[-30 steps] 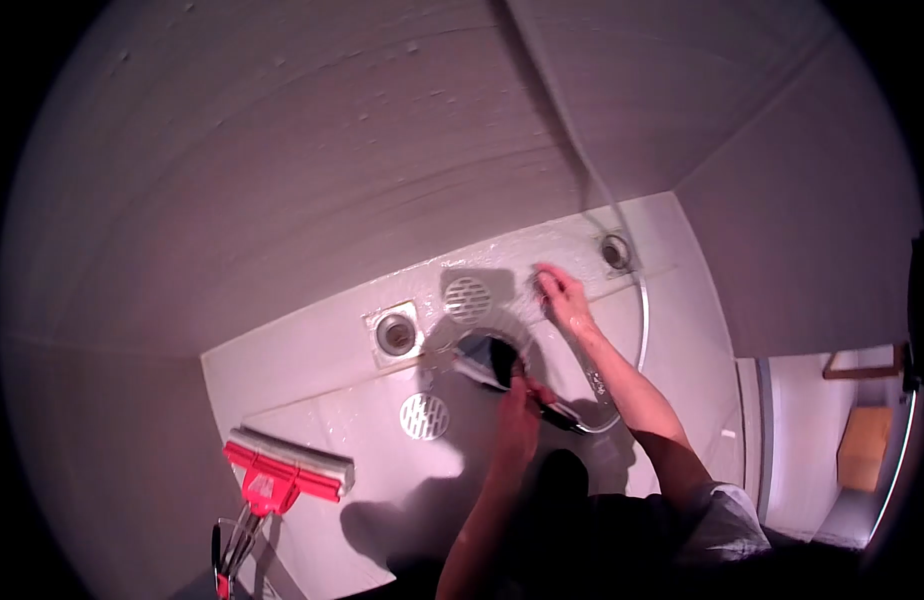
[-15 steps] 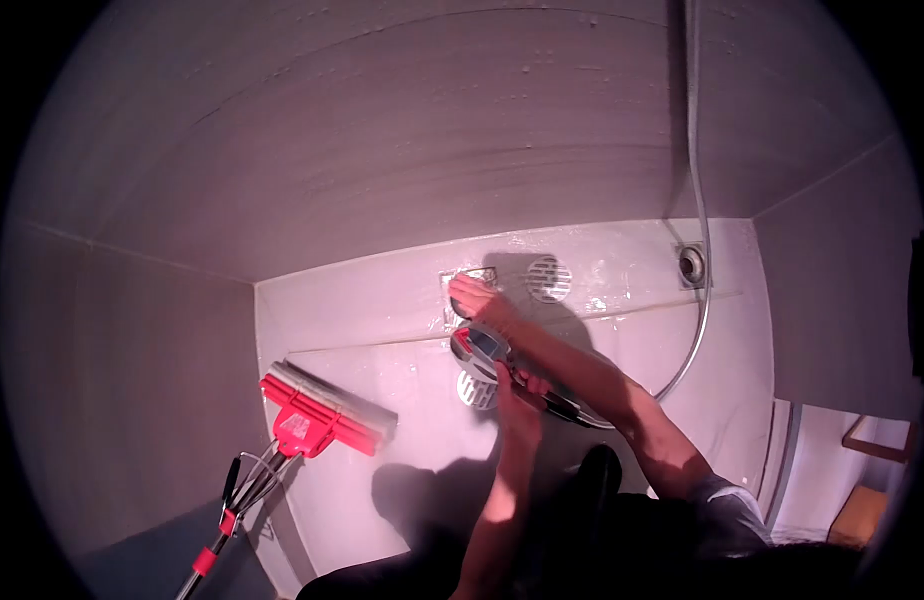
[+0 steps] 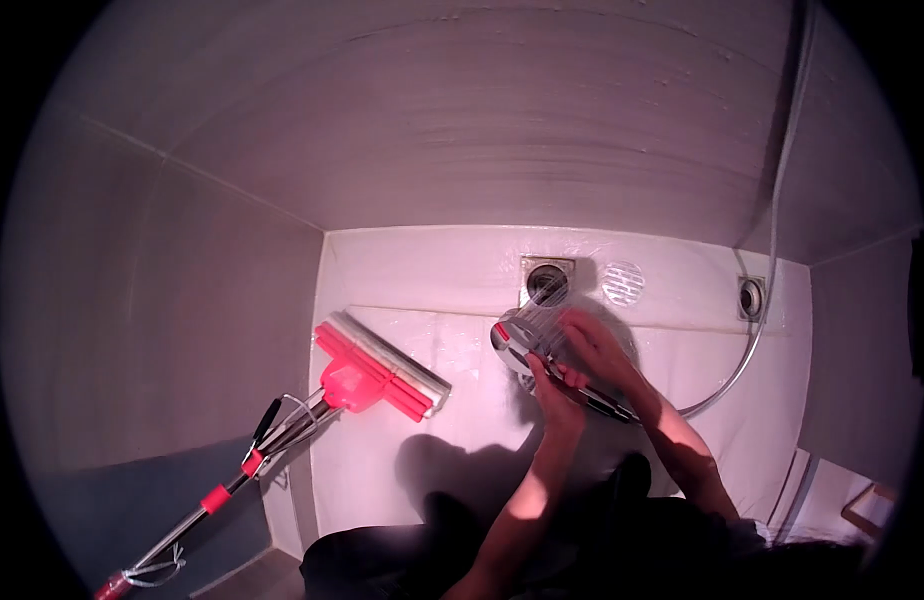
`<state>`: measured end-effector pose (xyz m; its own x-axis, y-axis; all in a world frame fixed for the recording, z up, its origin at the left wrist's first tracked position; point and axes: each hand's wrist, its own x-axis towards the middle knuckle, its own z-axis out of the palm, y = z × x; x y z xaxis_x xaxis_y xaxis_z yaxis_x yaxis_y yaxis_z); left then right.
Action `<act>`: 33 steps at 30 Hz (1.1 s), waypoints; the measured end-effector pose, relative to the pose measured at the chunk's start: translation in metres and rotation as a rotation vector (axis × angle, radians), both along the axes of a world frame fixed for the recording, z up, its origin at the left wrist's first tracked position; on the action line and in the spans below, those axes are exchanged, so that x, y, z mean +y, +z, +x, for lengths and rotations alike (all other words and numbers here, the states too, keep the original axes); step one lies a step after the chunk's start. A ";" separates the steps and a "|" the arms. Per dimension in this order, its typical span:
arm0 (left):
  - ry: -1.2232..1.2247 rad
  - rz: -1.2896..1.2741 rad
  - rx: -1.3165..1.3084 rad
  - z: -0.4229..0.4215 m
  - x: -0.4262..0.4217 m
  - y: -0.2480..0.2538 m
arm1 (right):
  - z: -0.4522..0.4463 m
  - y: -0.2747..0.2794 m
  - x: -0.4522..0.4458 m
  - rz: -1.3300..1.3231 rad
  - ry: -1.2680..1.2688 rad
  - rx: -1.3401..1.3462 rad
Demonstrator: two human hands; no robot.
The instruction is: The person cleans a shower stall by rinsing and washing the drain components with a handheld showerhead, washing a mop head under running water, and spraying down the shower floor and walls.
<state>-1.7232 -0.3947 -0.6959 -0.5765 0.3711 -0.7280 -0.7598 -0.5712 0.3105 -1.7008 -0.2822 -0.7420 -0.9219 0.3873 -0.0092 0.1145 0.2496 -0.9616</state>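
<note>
My left hand (image 3: 559,392) is wrapped around the handle of a shower head (image 3: 512,345), its face tilted toward the far wall. Water streams from it over an uncovered floor drain (image 3: 547,284), a round dark hole in a square metal frame. Just right of the spray is my right hand (image 3: 594,343), somewhat blurred, with its fingers stretched out and nothing visible in them. A round slotted disc (image 3: 624,284) lies to the right of the drain. Another slotted disc (image 3: 527,383) is mostly hidden under the shower head and my left hand.
A red sponge mop (image 3: 354,384) leans at the left, its head on the wet pale floor (image 3: 462,350). The shower hose (image 3: 777,210) hangs down the right side and loops to the handle. A second floor drain (image 3: 750,298) sits near the right wall. Grey walls surround the floor.
My right hand has drawn back from the drain, whose hole is now exposed. Water now visibly sprays over it from the shower head. The view has shifted, moving the scene rightward in frame.
</note>
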 end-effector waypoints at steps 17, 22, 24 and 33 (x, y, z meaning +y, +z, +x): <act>0.432 0.010 0.308 -0.251 -0.133 0.001 | -0.078 0.042 -0.078 0.204 0.431 0.019; 0.501 -0.197 0.416 -0.292 -0.144 0.022 | -0.079 0.011 -0.077 0.376 0.353 0.093; 0.498 -0.175 0.453 -0.311 -0.152 0.025 | -0.075 0.006 -0.074 0.361 0.330 0.115; -0.040 0.087 0.211 -0.220 -0.086 0.000 | -0.013 0.026 -0.056 0.206 -0.019 -0.080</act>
